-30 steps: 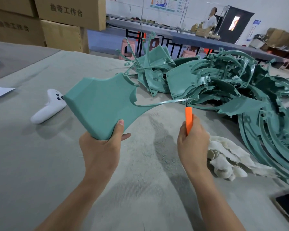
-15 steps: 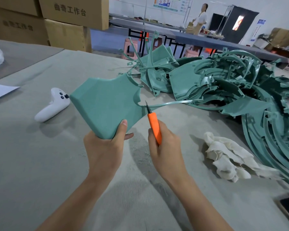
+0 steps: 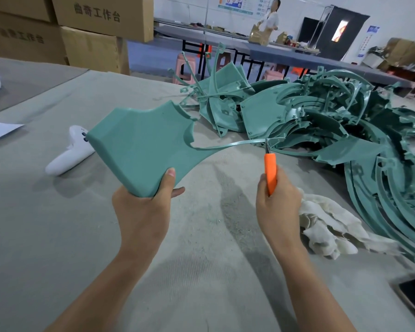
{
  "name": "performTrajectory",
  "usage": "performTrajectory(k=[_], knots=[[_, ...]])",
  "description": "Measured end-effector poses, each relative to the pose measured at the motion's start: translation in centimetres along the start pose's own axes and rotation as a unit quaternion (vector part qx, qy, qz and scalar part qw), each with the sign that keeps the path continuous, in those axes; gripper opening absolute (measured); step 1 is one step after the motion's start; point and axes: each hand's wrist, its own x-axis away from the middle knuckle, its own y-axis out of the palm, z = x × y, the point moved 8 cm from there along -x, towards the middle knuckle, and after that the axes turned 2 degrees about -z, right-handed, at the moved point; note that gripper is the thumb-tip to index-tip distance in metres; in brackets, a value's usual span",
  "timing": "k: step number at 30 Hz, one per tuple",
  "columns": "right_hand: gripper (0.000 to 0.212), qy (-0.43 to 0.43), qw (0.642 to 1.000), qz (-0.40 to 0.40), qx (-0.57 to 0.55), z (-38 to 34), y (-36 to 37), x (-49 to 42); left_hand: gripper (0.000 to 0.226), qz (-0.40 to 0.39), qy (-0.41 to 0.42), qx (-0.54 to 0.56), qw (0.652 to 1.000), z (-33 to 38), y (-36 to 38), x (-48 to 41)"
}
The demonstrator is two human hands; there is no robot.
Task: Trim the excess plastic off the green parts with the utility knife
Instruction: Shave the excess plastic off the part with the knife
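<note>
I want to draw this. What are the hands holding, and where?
The left hand grips the green part by its bottom corner. The right hand grips the utility knife by its orange handle.

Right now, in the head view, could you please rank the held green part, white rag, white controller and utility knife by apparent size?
1. held green part
2. white rag
3. white controller, partly behind the part
4. utility knife, handle partly inside the right hand; 3 versus 4 is unsure.
</note>
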Motion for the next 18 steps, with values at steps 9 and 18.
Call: performTrajectory(k=[9, 18], knots=[[0.008, 0.0, 0.996, -0.084, 0.008, -0.6, 2.2, 1.0, 0.028, -0.024, -0.01, -0.017, 1.0, -0.1, 0.7, 0.6], [0.017, -0.076, 0.975, -0.159, -0.133, -5.9, 5.2, 3.9, 0.029, -0.013, -0.009, -0.04, 0.999, -0.4, 0.8, 0.3]])
